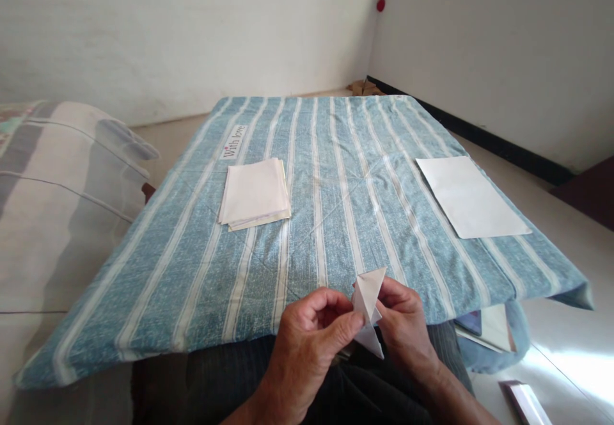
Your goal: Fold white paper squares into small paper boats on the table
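Note:
A small piece of folded white paper [370, 294] is held up between both hands at the near edge of the table, with pointed triangular flaps at its top and bottom. My left hand [316, 335] pinches its left side between thumb and fingers. On the other side, my right hand [405, 319] grips the paper, its fingertips partly hidden behind the folds. Beyond the hands, a stack of cut paper sheets [255, 191] lies on the striped blue tablecloth [326, 233].
A larger white sheet [472, 196] lies at the table's right side. Below the right edge stands a blue seat [520, 342] with papers and a dark flat object [470, 322] on it. A cloth-covered piece of furniture [71, 188] is at the left. White walls stand behind.

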Demonstrator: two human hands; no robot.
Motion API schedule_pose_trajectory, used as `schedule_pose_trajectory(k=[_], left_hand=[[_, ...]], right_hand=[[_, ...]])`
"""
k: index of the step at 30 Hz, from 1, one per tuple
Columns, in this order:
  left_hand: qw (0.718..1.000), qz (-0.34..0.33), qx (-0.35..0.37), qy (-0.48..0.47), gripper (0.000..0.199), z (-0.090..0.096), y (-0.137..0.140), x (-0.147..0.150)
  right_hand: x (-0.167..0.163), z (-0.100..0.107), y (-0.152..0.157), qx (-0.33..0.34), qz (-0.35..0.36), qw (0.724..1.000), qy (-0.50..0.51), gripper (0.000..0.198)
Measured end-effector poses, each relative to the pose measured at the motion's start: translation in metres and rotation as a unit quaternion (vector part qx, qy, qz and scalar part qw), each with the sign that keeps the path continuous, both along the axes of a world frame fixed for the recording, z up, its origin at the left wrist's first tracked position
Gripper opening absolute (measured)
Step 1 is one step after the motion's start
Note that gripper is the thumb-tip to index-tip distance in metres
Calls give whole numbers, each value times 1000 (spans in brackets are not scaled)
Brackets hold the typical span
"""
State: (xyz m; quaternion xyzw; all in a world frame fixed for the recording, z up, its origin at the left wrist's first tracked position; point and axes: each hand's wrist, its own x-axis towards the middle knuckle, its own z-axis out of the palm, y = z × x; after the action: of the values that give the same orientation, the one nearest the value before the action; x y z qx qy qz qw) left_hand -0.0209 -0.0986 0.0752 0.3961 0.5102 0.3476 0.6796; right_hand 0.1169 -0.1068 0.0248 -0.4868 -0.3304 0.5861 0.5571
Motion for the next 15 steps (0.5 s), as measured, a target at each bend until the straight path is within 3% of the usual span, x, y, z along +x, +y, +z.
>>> schedule_pose_trajectory(k=[15], left_hand=[[992, 12, -100, -73, 17, -7, 0, -2]], right_hand=[[-1, 8, -2, 4, 42, 999, -29, 12]])
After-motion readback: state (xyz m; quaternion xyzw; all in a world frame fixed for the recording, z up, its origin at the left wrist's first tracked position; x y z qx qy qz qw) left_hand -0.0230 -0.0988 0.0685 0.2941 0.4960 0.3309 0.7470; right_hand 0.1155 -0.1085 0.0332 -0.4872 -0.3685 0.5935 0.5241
